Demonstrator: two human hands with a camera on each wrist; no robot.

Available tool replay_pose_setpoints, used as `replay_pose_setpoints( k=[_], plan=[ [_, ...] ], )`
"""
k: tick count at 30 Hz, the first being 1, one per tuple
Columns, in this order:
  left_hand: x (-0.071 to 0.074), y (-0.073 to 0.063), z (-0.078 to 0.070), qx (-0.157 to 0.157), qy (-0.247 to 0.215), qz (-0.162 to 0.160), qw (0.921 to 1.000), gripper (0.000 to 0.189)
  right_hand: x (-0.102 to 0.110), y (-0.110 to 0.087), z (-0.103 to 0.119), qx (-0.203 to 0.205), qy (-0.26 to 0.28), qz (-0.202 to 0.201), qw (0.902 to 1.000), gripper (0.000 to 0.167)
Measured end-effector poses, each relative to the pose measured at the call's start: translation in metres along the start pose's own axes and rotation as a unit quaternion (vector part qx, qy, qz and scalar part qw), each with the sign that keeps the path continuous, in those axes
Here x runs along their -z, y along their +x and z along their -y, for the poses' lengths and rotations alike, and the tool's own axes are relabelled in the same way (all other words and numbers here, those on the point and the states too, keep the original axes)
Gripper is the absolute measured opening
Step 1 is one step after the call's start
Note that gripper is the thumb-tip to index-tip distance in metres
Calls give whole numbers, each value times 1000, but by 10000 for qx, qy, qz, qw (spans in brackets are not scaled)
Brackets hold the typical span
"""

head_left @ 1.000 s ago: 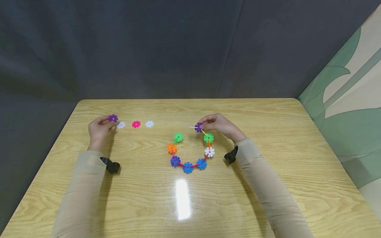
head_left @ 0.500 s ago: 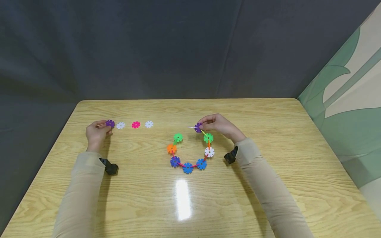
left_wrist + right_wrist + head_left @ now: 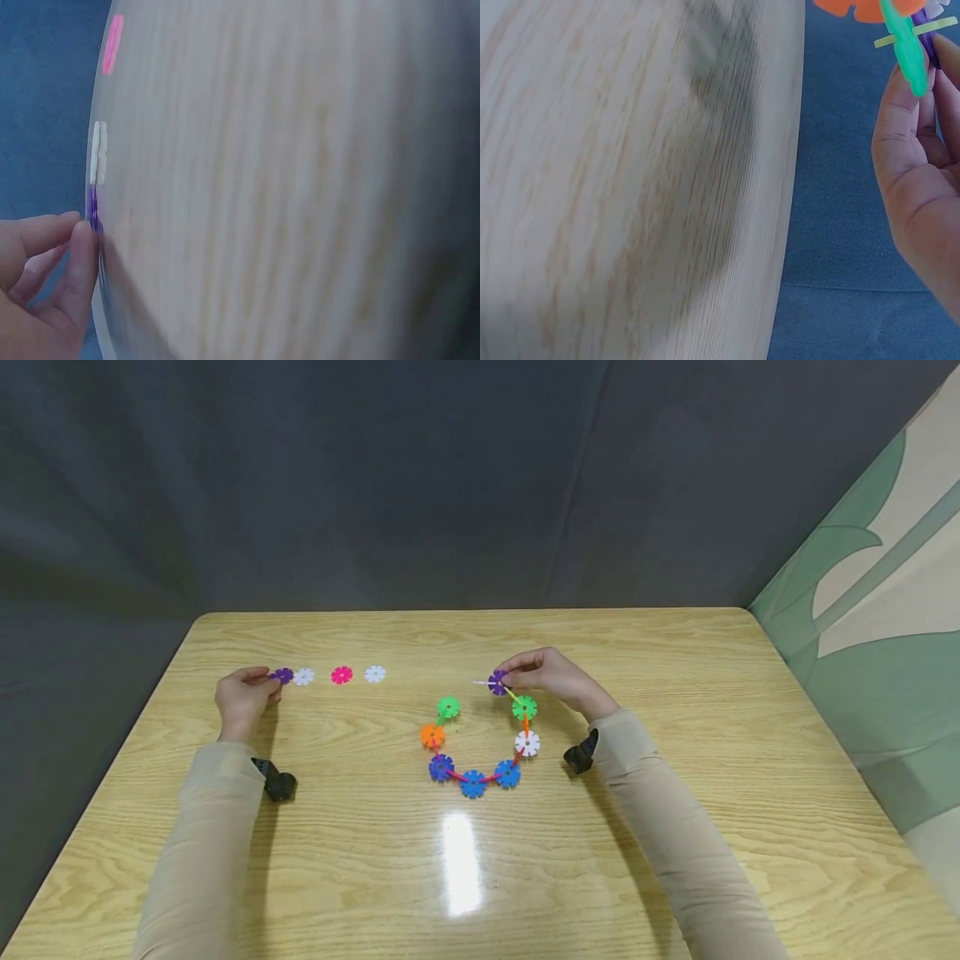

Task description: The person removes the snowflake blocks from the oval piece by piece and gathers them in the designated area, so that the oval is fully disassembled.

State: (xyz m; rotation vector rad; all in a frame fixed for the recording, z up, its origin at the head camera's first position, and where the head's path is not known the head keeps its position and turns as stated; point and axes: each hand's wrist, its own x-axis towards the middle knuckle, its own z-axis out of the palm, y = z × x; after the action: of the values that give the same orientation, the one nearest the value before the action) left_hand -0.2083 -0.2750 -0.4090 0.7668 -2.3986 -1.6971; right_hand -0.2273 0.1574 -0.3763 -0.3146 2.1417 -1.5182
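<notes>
My left hand (image 3: 242,703) pinches a purple notched plastic disc (image 3: 283,676) between thumb and finger. The disc lies flat at table level, close beside a white notched disc (image 3: 303,677); the left wrist view shows this purple disc (image 3: 93,208) edge-on at the fingertips. My right hand (image 3: 558,679) grips another purple disc (image 3: 497,682), the end piece of a curved chain of interlocked discs. A white disc seen edge-on (image 3: 483,682) juts left from it, and a yellow one (image 3: 512,694) links it to a green disc (image 3: 525,707).
The chain bends round through a blue disc (image 3: 473,783) and an orange disc (image 3: 432,736) to a green disc (image 3: 448,707) at its other end. A pink disc (image 3: 342,675) and another white disc (image 3: 375,673) lie in a row on the wooden table (image 3: 360,877).
My left hand has lowered the purple disc from above the row to the table, just left of the white disc. The right hand and the chain have hardly moved.
</notes>
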Motion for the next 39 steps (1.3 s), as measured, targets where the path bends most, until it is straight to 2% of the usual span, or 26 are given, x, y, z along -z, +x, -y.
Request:
replay_pose_setpoints(
  k=[6,9,12,17,20,25,31,34,39],
  plan=[
    [-7,-7,-8,-272,144,-89,9995,40,0,-1,2,10,100,46,9999,31],
    [-15,-12,-16,-499,103,21,9987,39,0,-1,1,38,112,102,9999,30],
    [-26,-19,-25,-734,71,323,9968,39,0,0,1,65,71,155,9998,29],
    [-50,-35,-43,-1017,100,1111,9885,40,-2,0,2,143,20,316,9994,27],
    [-66,-46,-52,-1190,195,1616,9795,41,-4,-1,3,204,23,414,9989,27],
    [-93,-64,-61,-1390,324,2435,9593,41,-6,0,5,272,7,502,9984,28],
    [-117,-90,-68,-1530,372,3432,9260,43,-8,2,6,188,-185,513,9983,30],
    [-126,-99,-70,-1567,390,3821,9099,45,-10,2,7,142,-295,541,9980,32],
    [-138,-106,-70,-1531,314,4188,8945,46,-13,4,8,71,-376,595,9975,32]
  ],
)
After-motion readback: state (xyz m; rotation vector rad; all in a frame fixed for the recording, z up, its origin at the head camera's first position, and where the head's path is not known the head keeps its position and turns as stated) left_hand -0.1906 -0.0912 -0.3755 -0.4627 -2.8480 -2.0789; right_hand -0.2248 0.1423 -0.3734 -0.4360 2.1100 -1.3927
